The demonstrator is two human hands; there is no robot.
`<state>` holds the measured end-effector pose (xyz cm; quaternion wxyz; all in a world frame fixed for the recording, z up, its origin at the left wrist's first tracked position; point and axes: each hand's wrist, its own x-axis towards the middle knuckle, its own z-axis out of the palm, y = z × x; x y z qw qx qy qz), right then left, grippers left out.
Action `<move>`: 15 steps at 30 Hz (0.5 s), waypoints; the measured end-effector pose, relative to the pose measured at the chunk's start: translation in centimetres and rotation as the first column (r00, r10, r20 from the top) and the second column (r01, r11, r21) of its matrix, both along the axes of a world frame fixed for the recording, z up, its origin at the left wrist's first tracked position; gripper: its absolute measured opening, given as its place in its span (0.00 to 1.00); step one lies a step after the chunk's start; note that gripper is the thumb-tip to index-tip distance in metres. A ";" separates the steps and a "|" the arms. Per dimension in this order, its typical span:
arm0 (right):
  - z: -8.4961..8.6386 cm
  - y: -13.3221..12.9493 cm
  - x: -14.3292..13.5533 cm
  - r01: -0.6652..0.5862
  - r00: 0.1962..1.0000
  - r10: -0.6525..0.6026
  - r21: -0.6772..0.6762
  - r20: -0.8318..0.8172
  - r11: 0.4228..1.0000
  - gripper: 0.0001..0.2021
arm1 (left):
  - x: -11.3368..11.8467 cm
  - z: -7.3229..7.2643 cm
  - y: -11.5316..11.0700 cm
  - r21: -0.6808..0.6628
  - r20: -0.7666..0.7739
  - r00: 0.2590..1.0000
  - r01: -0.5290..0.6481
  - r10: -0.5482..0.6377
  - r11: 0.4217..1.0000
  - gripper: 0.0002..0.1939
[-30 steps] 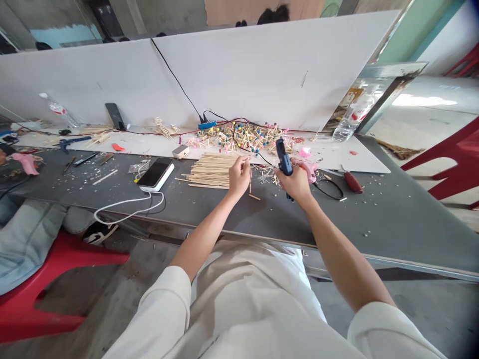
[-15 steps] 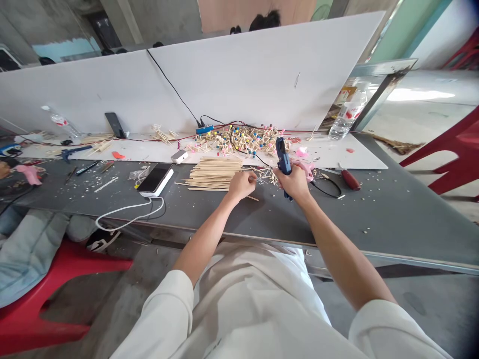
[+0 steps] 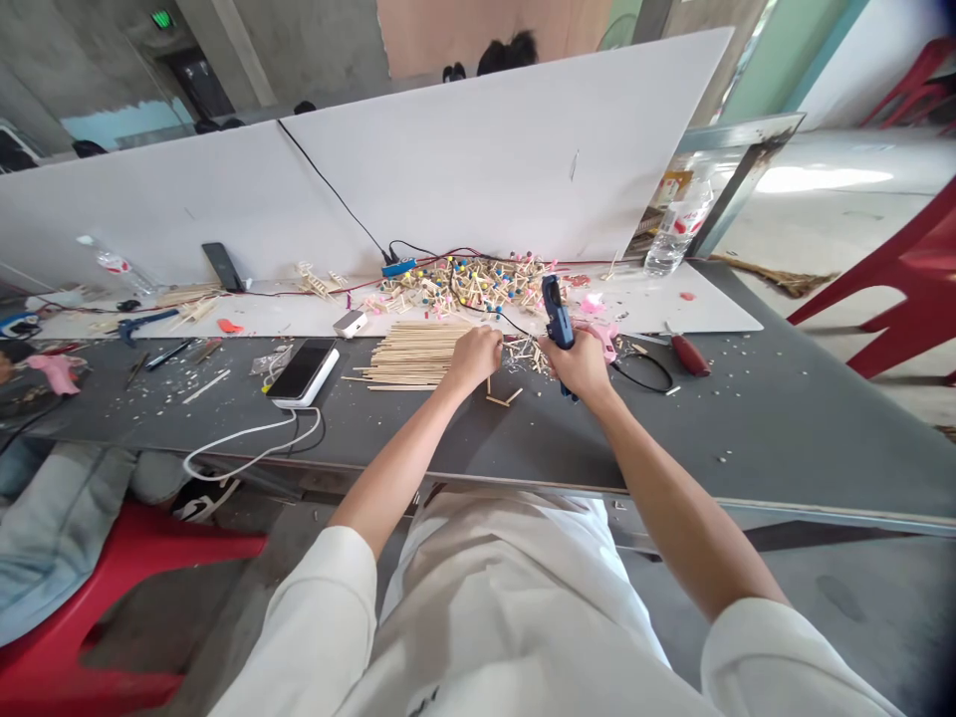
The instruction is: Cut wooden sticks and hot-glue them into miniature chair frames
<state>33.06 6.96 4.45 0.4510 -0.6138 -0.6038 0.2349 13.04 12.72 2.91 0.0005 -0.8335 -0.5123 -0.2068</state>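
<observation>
My right hand [image 3: 581,363] is wrapped round a dark blue tool [image 3: 557,317], held upright over the grey table. To its left, my left hand [image 3: 476,357] has its fingers pressed together; anything between them is too small to make out. It is at the right end of a row of thin wooden sticks [image 3: 410,357]. Short cut stick pieces [image 3: 502,401] lie on the table just below it. More small bits [image 3: 527,354] are scattered between both hands. Behind them spreads a pile of short sticks with coloured balls [image 3: 478,284].
A phone on a white box [image 3: 305,372] with a looped white cable stands left. A red-handled tool [image 3: 688,355], a pink glue gun [image 3: 606,342] and a bottle [image 3: 676,234] are right. A white board [image 3: 448,169] rises behind. Another person's hand shows far left.
My left hand has moved slightly up, away from the table's front edge. Several short stick pieces now lie below it, where one stick end showed before. My right hand still holds the blue tool.
</observation>
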 end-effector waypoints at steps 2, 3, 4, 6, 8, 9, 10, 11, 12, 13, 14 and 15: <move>0.0 0.0 0.0 -0.001 1.000 0.001 0.005 0.014 1.000 0.13 | 0.6 -0.1 1.9 -0.038 -0.038 0.999 0.019 -0.020 0.999 0.12; 0.0 0.0 0.0 -0.001 1.000 0.001 0.009 0.023 1.000 0.13 | 0.9 -0.2 2.8 -0.075 -0.049 0.998 0.027 -0.031 0.997 0.13; -0.1 0.1 0.0 -0.003 1.000 0.003 0.013 0.030 1.000 0.13 | 1.2 -0.4 3.6 -0.099 -0.065 0.997 0.041 -0.047 0.994 0.13; 0.0 0.1 0.0 -0.009 0.999 0.008 0.016 0.046 1.000 0.14 | 1.7 -0.7 4.7 -0.132 -0.091 0.993 0.059 -0.071 0.989 0.10; 0.0 0.0 0.0 -0.015 0.998 0.014 0.016 0.062 1.000 0.13 | 2.0 -0.9 5.2 -0.132 -0.119 0.990 0.066 -0.082 0.989 0.07; 0.1 0.0 0.0 -0.016 0.998 0.015 0.014 0.068 1.000 0.13 | 2.0 -0.9 5.3 -0.122 -0.140 0.986 0.069 -0.086 0.990 0.08; 0.1 0.0 -0.1 -0.016 0.997 0.015 0.012 0.073 1.000 0.13 | 2.0 -0.9 5.3 -0.108 -0.163 0.983 0.071 -0.088 0.992 0.08; 0.1 0.0 -0.1 -0.017 0.997 0.016 0.010 0.075 1.000 0.13 | 2.0 -0.7 5.3 -0.094 -0.190 0.977 0.077 -0.094 0.993 0.08; 0.2 0.0 -0.1 -0.018 0.997 0.018 0.009 0.076 1.000 0.13 | 1.9 -0.5 5.3 -0.081 -0.216 0.971 0.086 -0.102 0.993 0.08; 0.2 0.0 -0.1 -0.018 0.997 0.017 0.009 0.077 1.000 0.13 | 1.8 -0.2 5.2 -0.071 -0.233 0.966 0.094 -0.108 0.993 0.09; 0.2 0.0 -0.1 -0.016 0.997 0.015 0.009 0.078 1.000 0.13 | 1.6 0.1 5.0 -0.064 -0.231 0.967 0.098 -0.110 0.993 0.09; 0.2 0.1 -0.1 -0.014 0.997 0.013 0.010 0.079 1.000 0.13 | 1.4 0.4 4.8 -0.058 -0.217 0.970 0.097 -0.107 0.994 0.10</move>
